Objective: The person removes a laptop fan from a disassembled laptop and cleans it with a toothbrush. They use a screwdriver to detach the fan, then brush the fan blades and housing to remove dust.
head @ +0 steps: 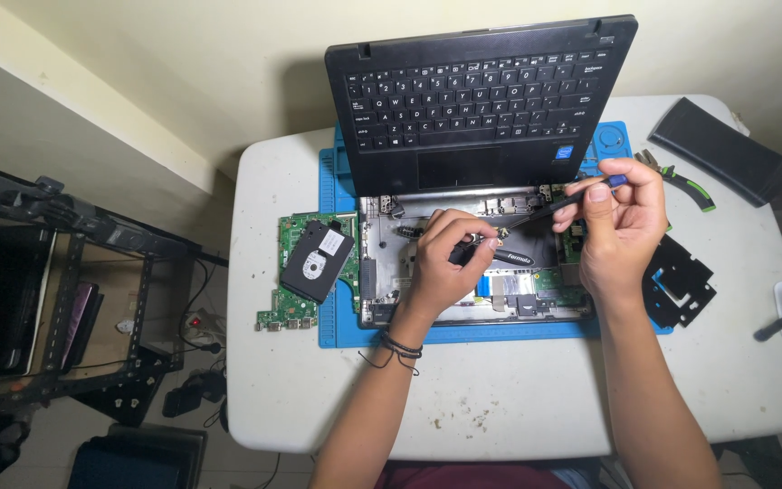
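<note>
An opened laptop base (382, 272) lies on a blue mat (337, 181), its keyboard half (477, 95) propped upright behind. My right hand (622, 222) grips a slim dark screwdriver (558, 204) with a blue cap, tip slanting down-left into the base. My left hand (445, 258) pinches a small metal part at the screwdriver's tip, over the base's middle. A black tool handle (513, 258) lies inside the base just right of that hand.
A green circuit board (287, 303) with a black hard drive (317, 261) on it lies left of the base. Green-handled pliers (681, 179), a black battery bar (721, 149) and a black plastic sheet (681, 281) sit on the right of the white table (463, 398). A metal rack (65, 299) stands left.
</note>
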